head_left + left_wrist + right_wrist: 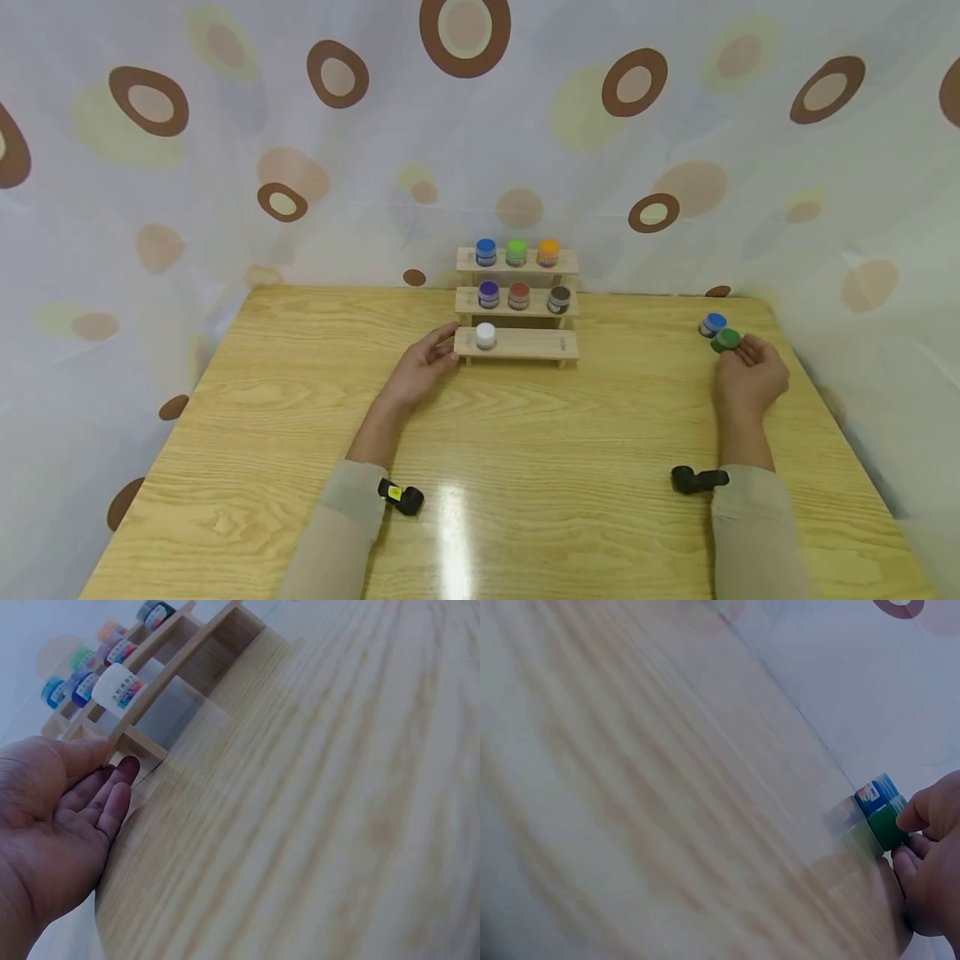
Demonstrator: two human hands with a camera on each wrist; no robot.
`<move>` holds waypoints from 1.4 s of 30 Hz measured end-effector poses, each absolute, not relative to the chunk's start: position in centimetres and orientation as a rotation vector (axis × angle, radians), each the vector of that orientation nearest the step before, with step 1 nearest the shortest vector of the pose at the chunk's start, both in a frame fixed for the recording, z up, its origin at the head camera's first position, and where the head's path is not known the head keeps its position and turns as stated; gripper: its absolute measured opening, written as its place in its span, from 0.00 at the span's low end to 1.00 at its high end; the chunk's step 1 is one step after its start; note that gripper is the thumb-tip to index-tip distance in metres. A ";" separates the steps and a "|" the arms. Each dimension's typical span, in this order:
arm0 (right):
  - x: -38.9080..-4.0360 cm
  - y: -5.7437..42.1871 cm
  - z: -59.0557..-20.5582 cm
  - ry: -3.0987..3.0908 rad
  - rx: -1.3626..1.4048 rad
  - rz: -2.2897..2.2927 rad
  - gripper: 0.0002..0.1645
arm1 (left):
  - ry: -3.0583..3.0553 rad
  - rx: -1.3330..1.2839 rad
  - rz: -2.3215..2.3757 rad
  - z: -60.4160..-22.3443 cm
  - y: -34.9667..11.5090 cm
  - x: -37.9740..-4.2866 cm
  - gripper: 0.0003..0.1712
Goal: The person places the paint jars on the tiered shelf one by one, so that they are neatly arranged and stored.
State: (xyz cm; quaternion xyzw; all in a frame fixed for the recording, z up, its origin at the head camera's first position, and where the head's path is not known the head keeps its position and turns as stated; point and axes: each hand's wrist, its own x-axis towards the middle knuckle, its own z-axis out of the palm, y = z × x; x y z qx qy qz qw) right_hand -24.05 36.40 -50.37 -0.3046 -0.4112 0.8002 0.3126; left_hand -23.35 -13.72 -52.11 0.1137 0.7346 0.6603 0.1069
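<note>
A three-step wooden rack (517, 342) stands against the back of the table. My left hand (420, 371) holds the left end of its lowest step, with the thumb (86, 755) against the board and the fingers lower down. One white-lidded paint jar (485, 336) stands on that step, near my left hand. At the far right my right hand (752, 379) pinches a green-lidded paint jar (726, 339) between thumb and fingers. Right beside it is a blue-lidded paint jar (712, 325); in the right wrist view the green jar (886, 827) appears to touch it.
Purple (488, 294), red-brown (518, 295) and dark-lidded (558, 299) jars line the middle step. Blue (486, 252), green (516, 252) and orange (548, 252) ones stand on the top step. A patterned cloth (517, 125) hangs behind the wooden table (570, 467).
</note>
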 end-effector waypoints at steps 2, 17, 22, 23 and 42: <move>-24.1 36.5 -50.4 -1.259 -0.844 2.063 0.17 | 2.164 0.337 1.941 -52.1 -13.8 -23.3 0.34; -25.3 34.4 -51.4 -2.077 -0.713 1.624 0.32 | 2.162 0.321 1.950 -52.1 -14.2 -23.2 0.34; -26.0 33.3 -51.8 -2.209 -0.643 1.514 0.32 | 2.168 0.336 1.950 -52.0 -14.1 -23.2 0.34; -26.1 33.0 -51.9 -2.236 -0.632 1.494 0.32 | 2.170 0.340 1.951 -52.0 -14.0 -23.3 0.34; -26.4 27.4 -50.6 -2.352 -0.256 1.557 0.28 | 2.184 0.350 1.942 -52.5 -13.9 -23.9 0.33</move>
